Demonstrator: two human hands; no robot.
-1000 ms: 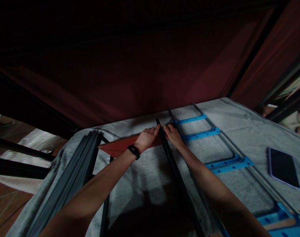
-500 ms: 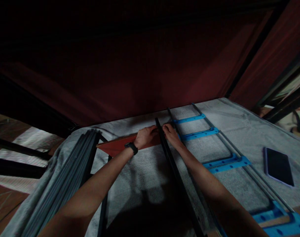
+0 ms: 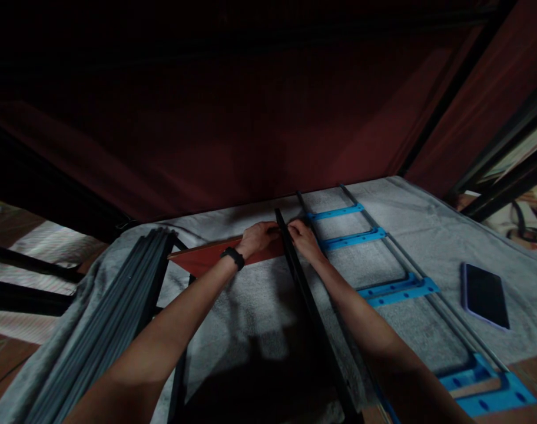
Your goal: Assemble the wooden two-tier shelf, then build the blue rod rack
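Observation:
My left hand (image 3: 256,239), with a black watch on its wrist, is at the left side of a long black metal bar (image 3: 304,288), near the bar's far end. Its fingers are bent in against the bar, over a reddish-orange board (image 3: 206,259). My right hand (image 3: 304,240) is on the bar's other side, fingers curled and closed toward the same spot. Whatever small thing either hand pinches there is too dark and hidden to make out. The board's right end meets the bar between my hands.
A bundle of grey metal tubes (image 3: 113,312) lies at the left on the grey cloth (image 3: 410,229). To the right lies a rack of metal rods with blue plastic crosspieces (image 3: 357,238). Beyond it is a phone (image 3: 484,295). A dark red panel (image 3: 268,135) rises behind.
The view has shifted slightly, so the surroundings sit a little further left. Both hands stay at the far end of the bar, with only slight finger movement.

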